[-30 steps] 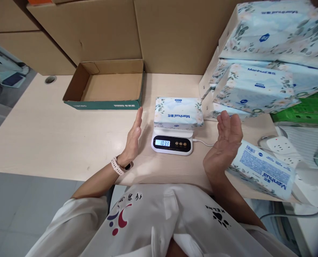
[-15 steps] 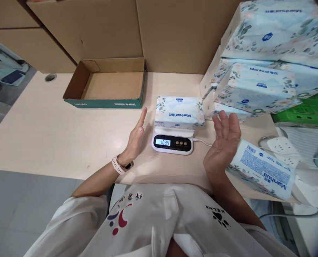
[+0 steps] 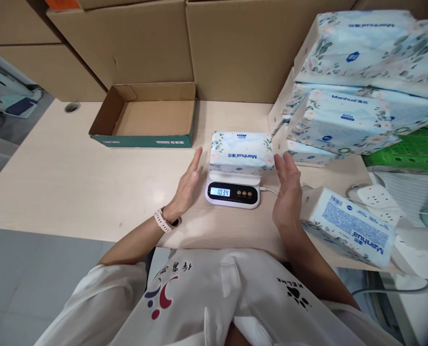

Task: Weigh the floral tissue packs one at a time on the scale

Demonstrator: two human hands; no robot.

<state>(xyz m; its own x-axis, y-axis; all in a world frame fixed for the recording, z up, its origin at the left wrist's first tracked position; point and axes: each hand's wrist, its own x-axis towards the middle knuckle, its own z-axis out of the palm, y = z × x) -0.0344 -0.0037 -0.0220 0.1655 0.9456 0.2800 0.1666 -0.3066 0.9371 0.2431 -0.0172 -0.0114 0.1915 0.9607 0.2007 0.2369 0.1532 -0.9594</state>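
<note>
The pale blue, floral-printed soft plastic tissue pack [image 3: 242,154] lies flat on the white plastic digital scale [image 3: 232,194] in front of you, its "Manhua" lettering upside down from your side. The lit display [image 3: 220,192] on the scale's black front panel shows the digits 1034, beside three round gold-toned buttons [image 3: 244,193]. A thin white cable [image 3: 269,191] runs from the scale's right side behind your hand.

Your left hand [image 3: 184,191] is open, fingers straight and held together, apart from the pack's left edge. Your right hand [image 3: 288,194] is open too, gripping nothing, its fingertips just beside the pack's right edge; you cannot tell from this angle whether they touch it. A pale pink watch band [image 3: 160,221] circles your left wrist.

Just right of your right hand, a second floral tissue pack [image 3: 354,226] lies aslant near a white power strip [image 3: 380,201]. Beyond, at your right, rises a stack of floral tissue packs [image 3: 358,53]. Further left stands a shallow, open cardboard box with green outer walls [image 3: 142,141], on the same pale wood-toned table [image 3: 73,192]. Large brown cardboard boxes [image 3: 232,53] line the table's back.
</note>
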